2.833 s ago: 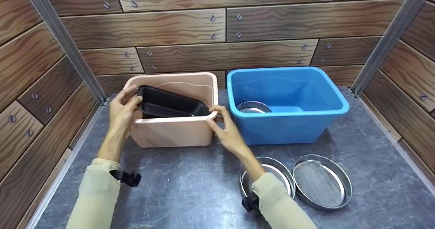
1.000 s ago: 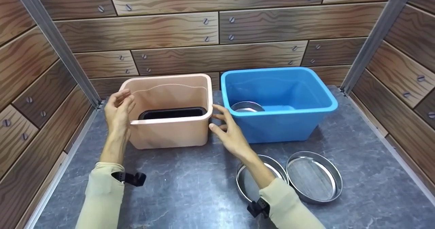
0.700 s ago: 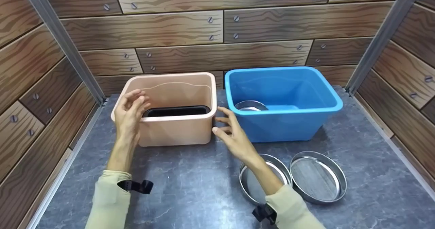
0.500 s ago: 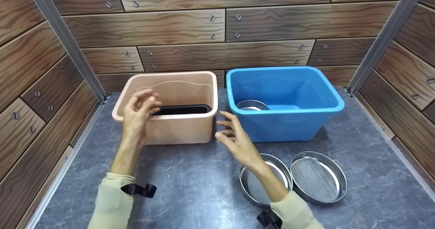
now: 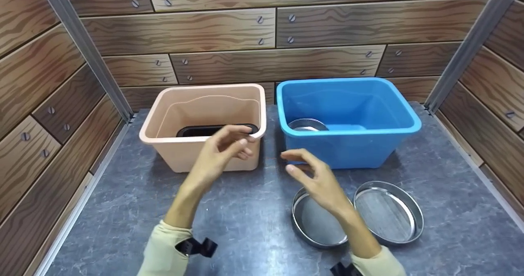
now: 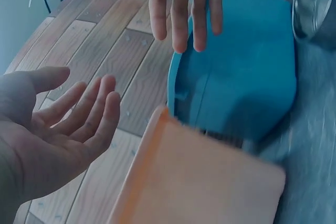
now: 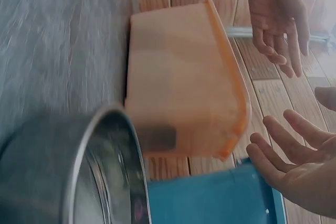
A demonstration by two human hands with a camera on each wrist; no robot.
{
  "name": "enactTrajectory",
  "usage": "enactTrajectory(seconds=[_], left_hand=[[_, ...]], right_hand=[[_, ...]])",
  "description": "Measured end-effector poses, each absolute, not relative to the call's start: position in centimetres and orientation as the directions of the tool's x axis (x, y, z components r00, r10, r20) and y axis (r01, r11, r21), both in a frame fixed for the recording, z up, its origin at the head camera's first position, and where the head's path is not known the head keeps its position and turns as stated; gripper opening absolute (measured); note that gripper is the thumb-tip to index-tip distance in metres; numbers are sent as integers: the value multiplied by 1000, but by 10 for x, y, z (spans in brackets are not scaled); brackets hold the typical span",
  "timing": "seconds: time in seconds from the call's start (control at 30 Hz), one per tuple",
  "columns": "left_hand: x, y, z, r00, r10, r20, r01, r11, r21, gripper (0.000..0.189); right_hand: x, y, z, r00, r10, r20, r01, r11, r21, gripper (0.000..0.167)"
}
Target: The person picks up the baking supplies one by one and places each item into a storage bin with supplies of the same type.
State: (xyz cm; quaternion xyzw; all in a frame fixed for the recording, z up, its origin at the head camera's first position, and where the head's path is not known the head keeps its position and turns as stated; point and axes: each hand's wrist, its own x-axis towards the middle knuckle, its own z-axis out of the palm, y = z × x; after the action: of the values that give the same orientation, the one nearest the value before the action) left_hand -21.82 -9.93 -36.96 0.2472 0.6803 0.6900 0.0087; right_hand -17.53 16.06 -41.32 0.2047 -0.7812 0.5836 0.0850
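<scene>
My left hand (image 5: 219, 155) hovers in front of the peach bin (image 5: 163, 139), fingers loosely bent and holding nothing. Inside that bin lies a black rectangular pan (image 5: 192, 131), partly hidden by the front rim and my hand. My right hand (image 5: 317, 179) is in the air before the blue bin (image 5: 348, 149), its fingers relaxed and apart from the thumb. Below it on the table is a round metal sieve (image 5: 319, 222), partly covered by my right forearm. A second round sieve (image 5: 389, 214) lies to its right. In the left wrist view both palms appear bare.
One more round metal pan or sieve (image 5: 307, 124) sits inside the blue bin at its left. The two bins stand side by side near the wood-patterned back wall (image 5: 229, 30). Grey marbled tabletop (image 5: 123, 218) spreads in front of them.
The black pan, earlier held tilted at the peach bin's rim, now lies lower inside it. Both hands have let go and moved rightward and nearer, away from the peach bin.
</scene>
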Motion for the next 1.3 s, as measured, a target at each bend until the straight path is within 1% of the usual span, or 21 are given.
enactTrajectory(seconds=[0.17,0.27,0.4,0.57,0.73,0.93,1.1,1.2,1.3], left_hand=[[-217,-80,-373,-863,403,305,310,-55,949,33],[-217,-70,-374,-855,429,291,305,-39,952,34],[-219,-57,-375,-843,459,280,288,-53,956,36],[-223,-41,-379,-848,468,248,260,-40,965,43],[-225,-27,-385,-866,455,207,213,-38,976,55],[-231,-14,-393,-903,403,148,162,0,987,62],[-238,-9,-399,-920,368,137,154,18,988,67],[-241,-6,-403,-925,357,128,143,18,990,68],[-244,-3,-405,-930,347,120,136,22,990,67]], right_hand=[[-174,188,-410,-921,-169,351,-386,275,-880,28],[-174,206,-410,-936,-121,330,-351,277,-894,28],[-175,230,-409,-951,-44,307,-307,260,-915,28],[-172,254,-405,-945,31,325,-306,266,-914,30],[-170,281,-407,-942,80,326,-291,289,-912,33],[-166,315,-420,-939,137,316,-261,315,-913,37],[-163,334,-433,-940,129,316,-250,371,-894,37],[-159,343,-439,-951,114,289,-224,393,-892,39],[-154,355,-443,-959,126,256,-188,397,-899,42]])
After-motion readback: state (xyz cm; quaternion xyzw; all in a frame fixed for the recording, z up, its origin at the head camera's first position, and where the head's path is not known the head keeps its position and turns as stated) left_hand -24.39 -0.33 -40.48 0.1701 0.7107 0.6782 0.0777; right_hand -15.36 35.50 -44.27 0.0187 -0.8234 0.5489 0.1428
